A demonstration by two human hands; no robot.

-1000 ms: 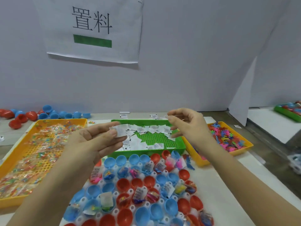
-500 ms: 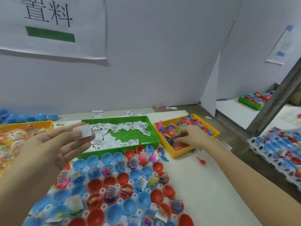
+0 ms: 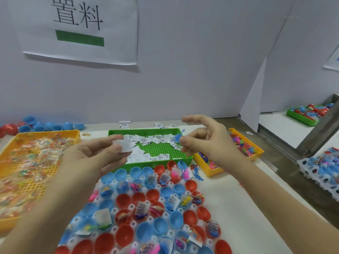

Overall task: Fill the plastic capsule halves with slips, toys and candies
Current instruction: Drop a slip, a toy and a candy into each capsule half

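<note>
Above the green tray (image 3: 146, 163), left hand (image 3: 88, 158) pinches a slip (image 3: 124, 146), right hand (image 3: 207, 142) seemingly a blue toy (image 3: 177, 137). Drop both into one empty capsule half (image 3: 124, 200).

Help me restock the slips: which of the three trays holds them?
The green tray, in the middle; white slips lie scattered in it. The left yellow tray holds wrapped candies, the right yellow tray small coloured toys.

Paper sign (image 3: 117, 24) on grey wall (image 3: 192, 79)
</note>
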